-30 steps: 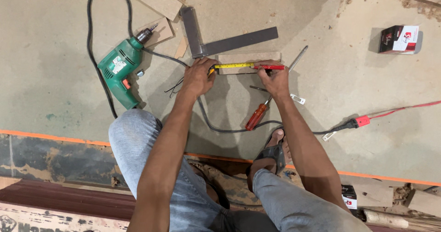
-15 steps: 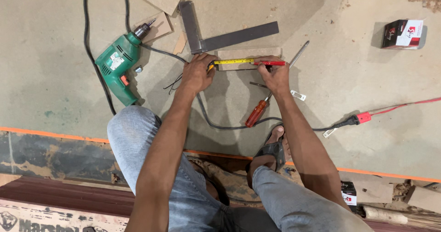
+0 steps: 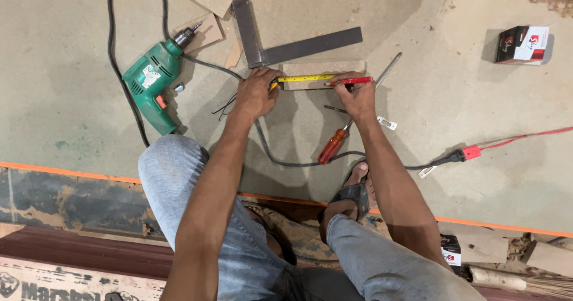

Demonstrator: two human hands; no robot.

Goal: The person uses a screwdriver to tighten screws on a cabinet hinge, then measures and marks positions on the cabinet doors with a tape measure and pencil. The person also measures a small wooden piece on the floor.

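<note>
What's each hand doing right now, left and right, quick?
Left hand: closed on the yellow tape measure, pressing it on the small wooden strip.
Right hand: closed on a red pencil, tip at the tape.

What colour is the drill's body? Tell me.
Green, with an orange trigger; the drill shows in the head view.

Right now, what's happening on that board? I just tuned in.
A person crouches over a small pale wooden strip. The left hand pins a yellow tape measure along it, while the right hand holds a red pencil to the strip at the tape's end. A grey metal try square, green electric drill and orange-handled screwdriver lie nearby.
</note>
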